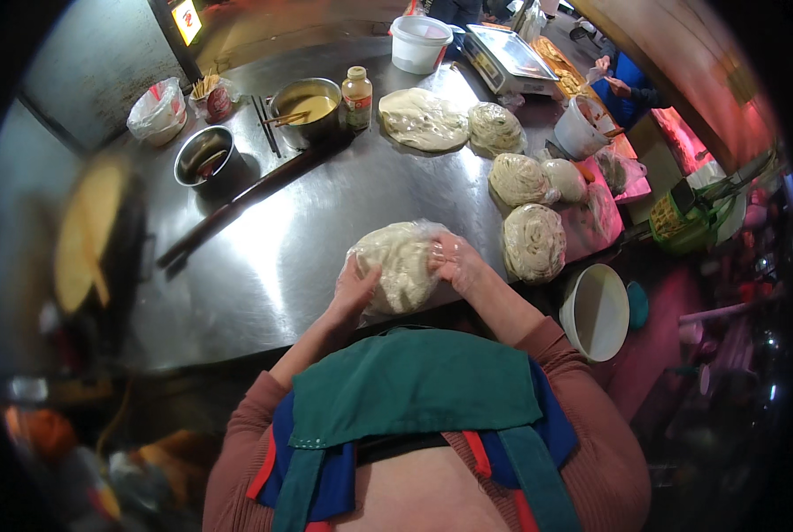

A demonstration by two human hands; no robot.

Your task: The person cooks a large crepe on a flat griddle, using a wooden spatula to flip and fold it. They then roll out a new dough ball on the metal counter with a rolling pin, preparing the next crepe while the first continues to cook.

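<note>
A large lump of dough [401, 266] wrapped in clear plastic lies at the near edge of a steel table [323, 219]. My left hand [356, 289] presses against its left side with the thumb and fingers spread. At its right side, my right hand [456, 261] grips the plastic and the dough, its fingertips partly hidden by the film. Right of my hands sits a coiled dough piece in plastic film [534, 243]. Behind that are another wrapped dough coil [520, 179] and a smooth pale dough ball [564, 180].
A long dark rolling pin [256, 199] lies diagonally across the table. Behind it stand a steel pot of yellowish liquid [311, 106], a steel bowl [203, 159] and a jar [357, 96]. A flattened dough slab [423, 120] and a scale [509, 60] are farther back. Another person's hands [612, 76] appear upper right.
</note>
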